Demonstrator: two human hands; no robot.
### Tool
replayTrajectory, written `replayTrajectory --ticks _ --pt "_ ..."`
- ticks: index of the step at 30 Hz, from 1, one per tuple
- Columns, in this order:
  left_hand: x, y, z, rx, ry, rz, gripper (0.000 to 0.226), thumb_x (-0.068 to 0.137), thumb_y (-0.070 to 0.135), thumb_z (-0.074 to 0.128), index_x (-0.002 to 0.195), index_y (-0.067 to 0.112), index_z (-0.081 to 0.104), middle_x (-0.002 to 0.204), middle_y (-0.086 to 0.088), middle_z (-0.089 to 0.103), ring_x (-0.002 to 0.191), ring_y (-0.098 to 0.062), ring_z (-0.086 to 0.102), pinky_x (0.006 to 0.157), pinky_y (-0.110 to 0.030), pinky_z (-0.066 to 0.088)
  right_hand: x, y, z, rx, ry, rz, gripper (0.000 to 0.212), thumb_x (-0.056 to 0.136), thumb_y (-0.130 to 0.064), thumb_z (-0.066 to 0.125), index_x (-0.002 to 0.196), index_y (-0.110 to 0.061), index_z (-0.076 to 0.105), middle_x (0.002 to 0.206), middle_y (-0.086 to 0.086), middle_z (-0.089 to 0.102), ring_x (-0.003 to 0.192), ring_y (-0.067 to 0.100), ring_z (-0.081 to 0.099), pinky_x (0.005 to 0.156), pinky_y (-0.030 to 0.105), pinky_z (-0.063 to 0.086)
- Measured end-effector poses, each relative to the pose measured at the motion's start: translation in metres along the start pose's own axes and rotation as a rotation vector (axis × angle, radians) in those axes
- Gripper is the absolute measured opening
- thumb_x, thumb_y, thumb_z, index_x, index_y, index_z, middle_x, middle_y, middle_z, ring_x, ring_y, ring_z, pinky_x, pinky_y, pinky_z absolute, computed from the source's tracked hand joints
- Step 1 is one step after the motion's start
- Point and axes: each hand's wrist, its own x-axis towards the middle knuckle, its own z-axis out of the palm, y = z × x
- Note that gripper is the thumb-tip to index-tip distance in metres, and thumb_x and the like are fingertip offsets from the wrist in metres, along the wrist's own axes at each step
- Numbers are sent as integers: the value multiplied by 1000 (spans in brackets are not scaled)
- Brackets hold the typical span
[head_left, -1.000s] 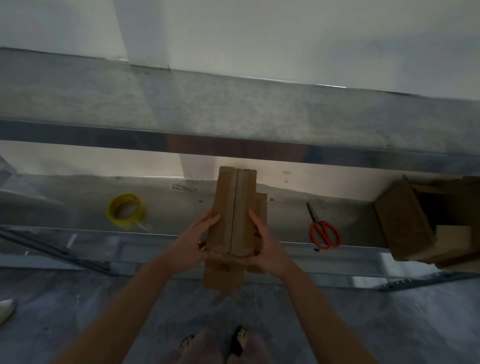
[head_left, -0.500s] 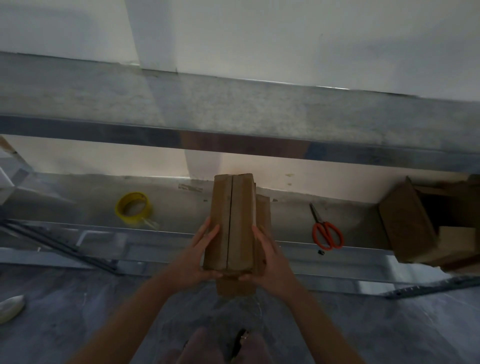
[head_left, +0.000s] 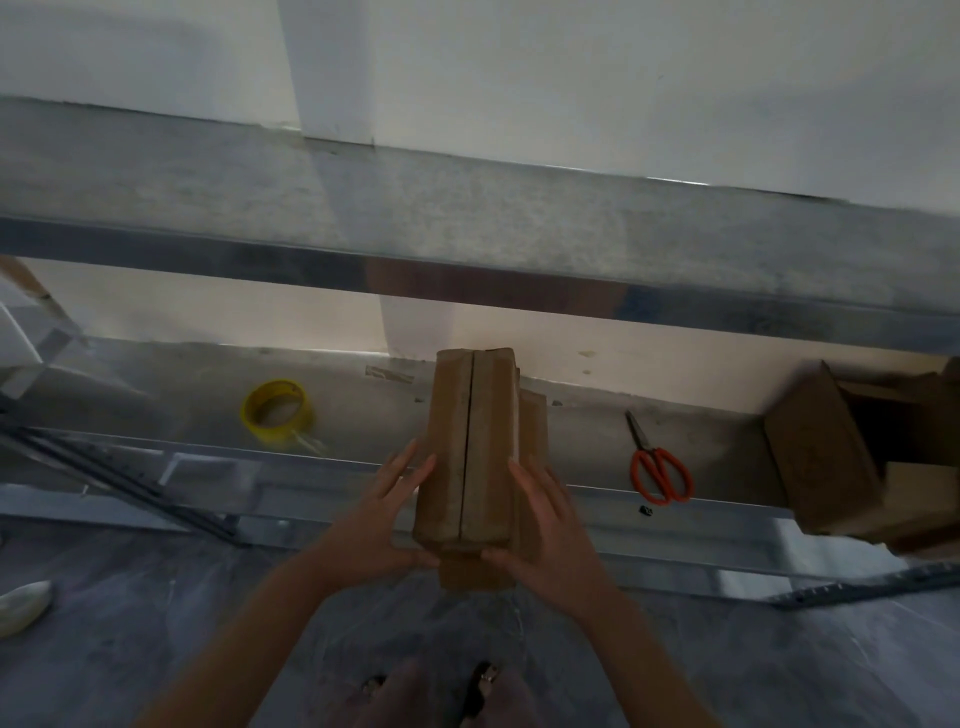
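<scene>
A narrow brown cardboard box (head_left: 470, 447) with two closed top flaps and a seam down its middle is held in front of me above the lower metal shelf (head_left: 597, 441). My left hand (head_left: 382, 512) lies flat against its left side with straight fingers, thumb under the near end. My right hand (head_left: 553, 525) presses the right side the same way. A side flap sticks out at the box's right, and another hangs below its near end.
A yellow tape roll (head_left: 277, 412) lies on the lower shelf at the left, orange-handled scissors (head_left: 657, 467) at the right. Open cardboard boxes (head_left: 831, 457) stand at the far right. An upper metal shelf (head_left: 467, 223) runs across above. My feet show on the grey floor.
The box has risen a little and sits higher in the view, with the flaps held shut. Both hands kept their places on its sides.
</scene>
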Motion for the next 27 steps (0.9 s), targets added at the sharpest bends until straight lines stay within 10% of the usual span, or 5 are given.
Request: replayTrajectory --ticks 7,16,21,27 --pt "-9 -33 -49 416 -54 138 104 72 86 43 150 36 -5 157 14 -20 145 -12 -22 119 -35 -5 14 -72 8 -299 130 -213 71 93 -66 41 153 -33 27 162 -6 20 152 14 -1 122 41 9" --pt "-31 -166 -152 516 -77 -31 109 69 90 8 151 18 14 158 -1 5 147 -26 3 120 -42 10 100 -188 153 -269 54 -134 61 97 -45 44 153 -25 31 161 5 26 150 27 14 123 45 8" --pt "-17 -224 -179 554 -100 1 82 86 61 47 150 15 26 158 -7 16 147 -33 10 117 -46 10 165 -165 213 -333 -7 233 67 100 -42 43 157 -21 14 164 1 13 152 21 2 122 31 4" --pt "7 -230 -174 620 -65 215 56 58 24 89 108 7 70 110 -11 69 115 -40 59 92 -58 46 198 -151 231 -335 97 356 38 88 -37 61 125 -28 61 142 0 48 136 21 37 110 31 32"
